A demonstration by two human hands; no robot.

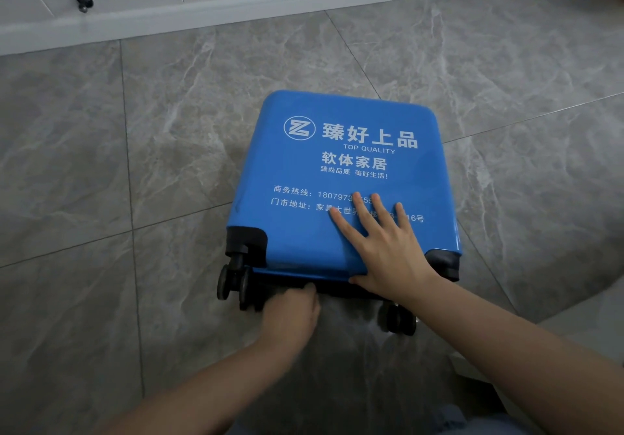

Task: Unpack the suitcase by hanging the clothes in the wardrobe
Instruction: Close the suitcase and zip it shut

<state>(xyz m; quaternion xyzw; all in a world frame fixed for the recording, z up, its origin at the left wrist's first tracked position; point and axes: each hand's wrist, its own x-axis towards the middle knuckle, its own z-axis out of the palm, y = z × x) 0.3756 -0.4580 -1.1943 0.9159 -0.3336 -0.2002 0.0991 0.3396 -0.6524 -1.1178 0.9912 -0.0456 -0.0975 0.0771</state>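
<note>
Head view
Suitcase (324, 171): lies flat and closed on the floor, centre of the frame, slightly right; blue cover printed with white Chinese lettering and "TOP QUALITY"; wheeled end toward the bottom of the frame.
Wheels (233, 282): black; one pair at the lower left corner of the case, another (400, 321) at the lower right, partly behind the right forearm.
Right hand (385, 248): palm down on the blue cover near its lower edge, fingers straight and spread over the lettering, thumb at the edge; it grasps nothing.
Left hand (293, 309): at the dark lower edge of the case, between the wheel pairs; blurred, fingers curled inward at the edge, but whether they grip anything I cannot tell.
Floor (135, 151): grey marble-look tiles with thin joints.
Skirting (202, 12): white strip across the top of the frame, below a white tiled wall.
Door stopper (83, 1): small black knob, upper left, on the wall just above the skirting.
</note>
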